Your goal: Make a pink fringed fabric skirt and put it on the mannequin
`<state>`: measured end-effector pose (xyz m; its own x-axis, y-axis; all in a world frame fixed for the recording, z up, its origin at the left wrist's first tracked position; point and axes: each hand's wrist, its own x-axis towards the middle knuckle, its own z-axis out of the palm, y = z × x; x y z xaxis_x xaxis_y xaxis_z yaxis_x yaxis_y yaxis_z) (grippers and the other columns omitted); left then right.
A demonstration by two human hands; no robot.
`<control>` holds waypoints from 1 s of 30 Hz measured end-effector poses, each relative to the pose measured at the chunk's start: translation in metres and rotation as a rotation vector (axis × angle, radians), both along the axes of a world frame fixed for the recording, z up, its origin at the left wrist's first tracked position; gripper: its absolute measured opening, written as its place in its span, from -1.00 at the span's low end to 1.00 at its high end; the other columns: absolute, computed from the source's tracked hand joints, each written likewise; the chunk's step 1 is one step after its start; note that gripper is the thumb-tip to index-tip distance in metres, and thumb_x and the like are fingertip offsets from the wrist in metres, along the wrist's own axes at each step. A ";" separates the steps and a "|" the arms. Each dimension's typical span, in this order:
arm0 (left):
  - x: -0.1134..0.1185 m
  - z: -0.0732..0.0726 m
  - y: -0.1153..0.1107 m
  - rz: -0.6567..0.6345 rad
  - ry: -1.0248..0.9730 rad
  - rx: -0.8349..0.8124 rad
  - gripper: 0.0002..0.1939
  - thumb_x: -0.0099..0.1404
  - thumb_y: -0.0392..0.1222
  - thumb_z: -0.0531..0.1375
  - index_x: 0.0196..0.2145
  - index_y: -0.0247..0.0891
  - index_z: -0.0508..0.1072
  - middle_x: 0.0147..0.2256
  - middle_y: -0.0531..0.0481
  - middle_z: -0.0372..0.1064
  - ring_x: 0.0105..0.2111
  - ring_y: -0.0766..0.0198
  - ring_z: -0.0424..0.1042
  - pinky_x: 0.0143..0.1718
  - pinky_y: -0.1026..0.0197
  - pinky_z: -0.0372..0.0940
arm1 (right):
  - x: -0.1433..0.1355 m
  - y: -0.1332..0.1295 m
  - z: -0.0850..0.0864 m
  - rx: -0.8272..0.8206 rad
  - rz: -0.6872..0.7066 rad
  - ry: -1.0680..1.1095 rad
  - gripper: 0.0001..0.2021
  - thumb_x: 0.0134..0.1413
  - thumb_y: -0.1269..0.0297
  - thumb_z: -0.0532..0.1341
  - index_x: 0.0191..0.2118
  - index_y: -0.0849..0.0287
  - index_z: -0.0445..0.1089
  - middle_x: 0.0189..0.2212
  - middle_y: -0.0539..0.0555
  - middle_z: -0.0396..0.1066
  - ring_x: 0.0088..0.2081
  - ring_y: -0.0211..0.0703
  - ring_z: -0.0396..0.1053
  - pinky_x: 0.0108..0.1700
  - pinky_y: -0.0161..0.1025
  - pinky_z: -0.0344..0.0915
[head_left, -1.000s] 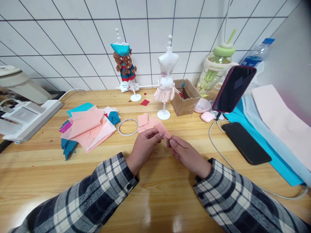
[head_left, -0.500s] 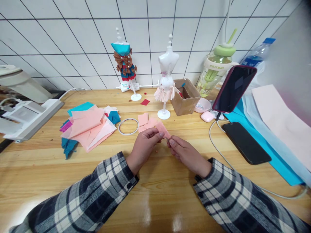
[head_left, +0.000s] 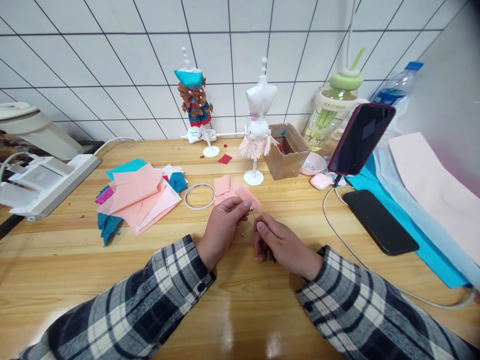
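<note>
My left hand [head_left: 222, 226] is closed, thumb and forefinger pinching a small piece of pink crepe paper [head_left: 249, 196] by its near edge. My right hand [head_left: 277, 241] is also closed, a short way to the right, with a thin needle [head_left: 254, 215] between thumb and forefinger. The needle slants up toward the pinched paper; whether its tip touches is too small to tell. More cut pink pieces [head_left: 222, 185] lie just beyond my left fingers. Behind them stands a white dress form [head_left: 261, 95] with a pale pink frilled skirt [head_left: 255, 146].
Left lies a pile of coloured sheets [head_left: 137, 192], with a white ring [head_left: 199, 185] beside it. At the back are a dressed form [head_left: 194, 100] and a cardboard box [head_left: 287, 162]. Right are a propped phone [head_left: 363, 137], a flat phone [head_left: 380, 220], a cable and a green-lidded bottle [head_left: 335, 107].
My right hand has drawn slightly down and away from the pink paper, baring more of the needle. The left hand keeps its pinch. The whole view has shifted slightly.
</note>
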<state>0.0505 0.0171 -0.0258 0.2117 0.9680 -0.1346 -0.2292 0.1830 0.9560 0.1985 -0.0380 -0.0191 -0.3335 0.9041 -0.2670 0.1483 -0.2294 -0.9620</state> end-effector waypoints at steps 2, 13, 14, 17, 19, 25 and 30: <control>0.000 -0.001 -0.001 -0.012 -0.007 -0.008 -0.82 0.13 -0.13 0.31 -0.46 -0.30 0.46 -0.49 0.08 0.33 -0.48 0.42 0.25 -0.41 0.34 0.17 | -0.002 0.000 -0.001 -0.003 -0.008 0.023 -0.67 0.26 -0.10 -0.10 -0.26 0.08 0.05 -0.54 -0.09 0.33 -0.59 -0.28 0.32 -0.54 -0.32 0.26; -0.001 0.001 -0.003 -0.083 0.060 0.006 -0.80 0.15 -0.09 0.29 -0.44 -0.30 0.48 -0.51 0.07 0.31 -0.48 0.39 0.26 -0.43 0.32 0.16 | -0.005 0.000 -0.003 0.021 -0.085 0.031 -0.70 0.27 -0.07 -0.09 -0.24 0.07 0.06 -0.43 -0.05 0.40 -0.58 -0.29 0.36 -0.55 -0.31 0.25; -0.001 0.001 -0.003 -0.082 0.066 0.009 -0.80 0.16 -0.09 0.29 -0.45 -0.30 0.48 -0.52 0.08 0.30 -0.49 0.39 0.25 -0.44 0.32 0.16 | -0.006 0.000 -0.003 0.035 -0.088 0.025 -0.71 0.28 -0.06 -0.10 -0.23 0.07 0.06 -0.43 -0.04 0.40 -0.58 -0.28 0.36 -0.55 -0.31 0.25; -0.001 0.001 -0.003 -0.080 0.082 0.020 -0.80 0.16 -0.09 0.28 -0.45 -0.29 0.48 -0.52 0.09 0.29 -0.50 0.40 0.24 -0.46 0.33 0.14 | -0.007 0.000 -0.005 0.061 -0.108 0.018 -0.73 0.30 -0.02 -0.11 -0.22 0.07 0.07 -0.42 -0.04 0.41 -0.58 -0.28 0.35 -0.54 -0.30 0.26; -0.001 0.001 -0.003 -0.082 0.082 0.025 -0.80 0.17 -0.09 0.28 -0.45 -0.29 0.47 -0.53 0.10 0.29 -0.51 0.41 0.23 -0.47 0.33 0.14 | -0.007 0.000 -0.006 0.064 -0.114 0.023 -0.74 0.30 -0.01 -0.11 -0.22 0.07 0.08 -0.42 -0.04 0.41 -0.58 -0.27 0.35 -0.54 -0.30 0.26; 0.000 0.002 -0.003 -0.084 0.063 0.020 -0.80 0.16 -0.09 0.29 -0.46 -0.29 0.47 -0.55 0.10 0.28 -0.53 0.41 0.24 -0.49 0.33 0.14 | -0.007 -0.001 -0.006 0.088 -0.112 0.004 -0.75 0.31 0.01 -0.11 -0.23 0.07 0.07 -0.43 -0.04 0.40 -0.60 -0.28 0.34 -0.54 -0.29 0.26; 0.000 0.002 -0.003 -0.086 0.063 0.012 -0.79 0.16 -0.08 0.28 -0.45 -0.29 0.46 -0.53 0.10 0.28 -0.52 0.40 0.25 -0.49 0.33 0.16 | -0.008 0.000 -0.004 0.087 -0.117 0.017 -0.75 0.30 0.01 -0.10 -0.23 0.09 0.08 -0.46 -0.06 0.36 -0.63 -0.31 0.28 -0.55 -0.30 0.28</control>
